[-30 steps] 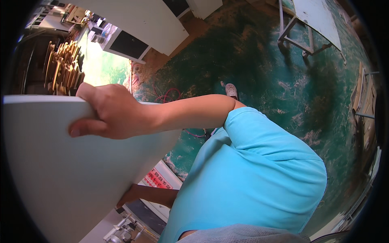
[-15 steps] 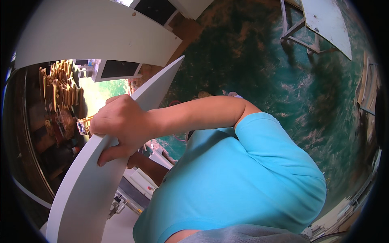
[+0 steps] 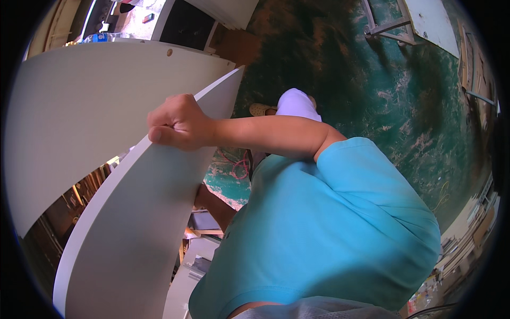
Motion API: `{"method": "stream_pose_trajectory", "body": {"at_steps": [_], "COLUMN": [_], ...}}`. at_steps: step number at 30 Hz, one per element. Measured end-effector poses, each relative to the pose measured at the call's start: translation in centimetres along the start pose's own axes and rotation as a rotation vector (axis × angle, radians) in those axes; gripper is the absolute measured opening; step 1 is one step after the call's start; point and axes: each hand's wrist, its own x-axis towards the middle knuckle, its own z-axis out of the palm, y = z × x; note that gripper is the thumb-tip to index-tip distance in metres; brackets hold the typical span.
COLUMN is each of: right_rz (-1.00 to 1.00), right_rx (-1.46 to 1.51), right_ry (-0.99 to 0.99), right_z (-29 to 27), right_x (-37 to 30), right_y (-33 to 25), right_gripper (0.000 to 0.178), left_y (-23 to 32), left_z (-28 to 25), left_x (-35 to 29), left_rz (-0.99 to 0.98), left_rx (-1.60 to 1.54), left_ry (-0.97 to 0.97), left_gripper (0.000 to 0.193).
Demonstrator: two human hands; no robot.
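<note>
A long white panel (image 3: 133,223) stands on edge at my left, tilted, its far end narrowing toward the green floor. My right hand (image 3: 180,123) is closed over its upper edge, thumb on the near face, with my bare forearm reaching across from the right. My left hand (image 3: 200,195) is lower down, at the panel's bottom edge beside my chest; its fingers are hidden behind the panel. Beyond the held panel lies a second broad white panel (image 3: 95,106), with a small round mark near its far edge.
A metal-framed stand (image 3: 390,26) with a pale board (image 3: 433,26) is at the far right. Boards (image 3: 475,69) lean along the right side. Red cable or hose (image 3: 240,166) lies on the green floor (image 3: 340,69). Wood strips (image 3: 90,186) show below the second panel.
My right hand has moved farther away and rightward in view, still on the panel's upper edge. The second panel now covers more of the left side, and my white-clad leg and a clog have come into view.
</note>
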Motion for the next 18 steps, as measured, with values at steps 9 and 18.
{"method": "stream_pose_trajectory", "body": {"at_steps": [9, 18], "right_rz": [0.341, 0.375], "right_rx": [0.017, -0.018], "right_ry": [0.121, 0.083], "right_z": [-1.3, -3.1], "right_x": [6.9, 11.3], "right_y": [8.4, 13.5], "right_gripper": [0.039, 0.04], "left_y": [-1.8, -2.3], "left_z": [7.1, 11.1], "left_x": [4.3, 5.7], "left_rz": [-0.101, -0.172], "left_rx": [0.095, 0.166], "left_ry": [0.011, 0.049], "left_gripper": [0.07, 0.069]}}
